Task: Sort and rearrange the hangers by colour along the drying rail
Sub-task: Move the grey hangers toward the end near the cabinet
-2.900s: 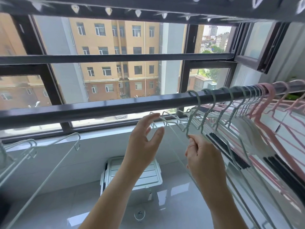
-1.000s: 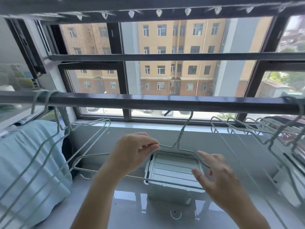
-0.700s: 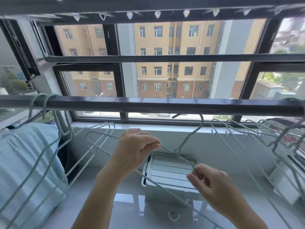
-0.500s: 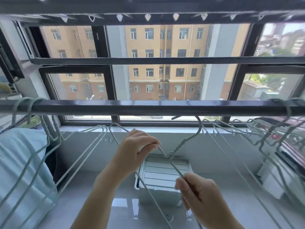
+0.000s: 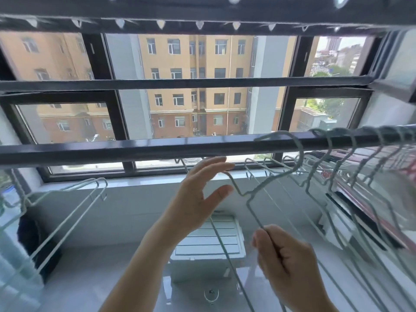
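A dark drying rail [image 5: 135,148] crosses the view in front of the window. A pale green wire hanger [image 5: 256,192] has its hook over the rail at the right of centre. My right hand [image 5: 286,262] pinches this hanger's lower wire. My left hand [image 5: 198,199] is open with fingers spread, just left of the hanger's shoulder and not gripping it. Several more pale green hangers [image 5: 342,167] hang close together on the rail to the right, with pink ones [image 5: 412,170] at the far right edge. Other pale green hangers [image 5: 67,208] hang at the far left.
A white plastic box [image 5: 209,242] sits on the glossy floor below my hands. The window sill [image 5: 135,183] and dark window frame run behind the rail. A peg rack [image 5: 202,23] with clips hangs overhead. Light blue cloth [image 5: 13,255] hangs at the left.
The hanger has gone up and to the right, and its hook now sits over the rail beside the green group. My left hand has let go and opened. The view has swung right.
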A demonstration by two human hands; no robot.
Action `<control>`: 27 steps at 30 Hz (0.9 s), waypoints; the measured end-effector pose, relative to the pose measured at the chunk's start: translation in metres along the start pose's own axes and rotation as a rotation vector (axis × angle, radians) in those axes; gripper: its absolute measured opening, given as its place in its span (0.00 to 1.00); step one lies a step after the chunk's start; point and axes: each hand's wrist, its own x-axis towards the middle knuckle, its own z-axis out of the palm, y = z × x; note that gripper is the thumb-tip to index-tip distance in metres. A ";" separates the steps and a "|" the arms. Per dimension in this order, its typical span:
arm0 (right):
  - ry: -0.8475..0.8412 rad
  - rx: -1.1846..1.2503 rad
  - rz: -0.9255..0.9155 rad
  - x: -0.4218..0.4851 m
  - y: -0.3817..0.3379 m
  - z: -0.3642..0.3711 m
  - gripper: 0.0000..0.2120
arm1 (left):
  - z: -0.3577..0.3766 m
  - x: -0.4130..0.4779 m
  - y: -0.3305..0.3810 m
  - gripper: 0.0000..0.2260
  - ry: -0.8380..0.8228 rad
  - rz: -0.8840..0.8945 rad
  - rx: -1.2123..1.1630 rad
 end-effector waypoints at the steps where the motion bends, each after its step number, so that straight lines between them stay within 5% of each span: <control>1: 0.024 0.011 0.015 0.004 0.001 -0.004 0.20 | 0.005 0.004 0.005 0.17 -0.012 -0.010 -0.002; 12: 0.025 -0.287 0.108 0.028 0.013 -0.022 0.24 | 0.056 0.017 0.032 0.24 -0.167 -0.062 0.282; 17: 0.008 -0.345 0.115 0.022 0.022 -0.024 0.23 | 0.070 0.018 0.030 0.13 -0.078 -0.080 0.309; 27: 0.062 -0.551 0.134 0.025 0.022 -0.034 0.23 | 0.087 0.032 0.041 0.10 -0.033 -0.065 0.385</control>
